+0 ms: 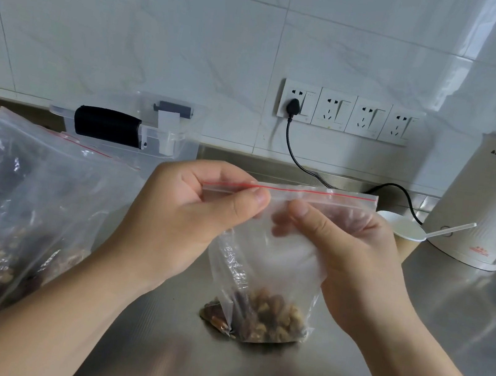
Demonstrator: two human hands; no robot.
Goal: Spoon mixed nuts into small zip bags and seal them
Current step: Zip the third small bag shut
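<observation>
At the centre of the frame stands a small clear plastic zip bag with a red line along its top strip [274,257], its base resting on the brushed steel counter [463,319] and its bottom holding a low heap of brown mixed nuts [261,318]; most of the bag above them holds only air. The left hand [190,217] pinches the left end of the red-lined strip between thumb and curled fingers, while the right hand [349,256] grips the bag just below the strip, thumb in front and fingers behind the plastic. Whether the strip is pressed closed along its whole length cannot be told. At the left of the frame a large clear plastic zip bag with a red top line [18,216] stands slumped on the counter, its lower part filled with more nuts. Behind it, at upper left, sits a clear plastic storage box with a black handle [125,131]. To the right of the hands a brown paper cup [403,235] carries a white plastic spoon [447,231] across its rim, just beside a cream electric kettle [493,207] at the right edge.
</observation>
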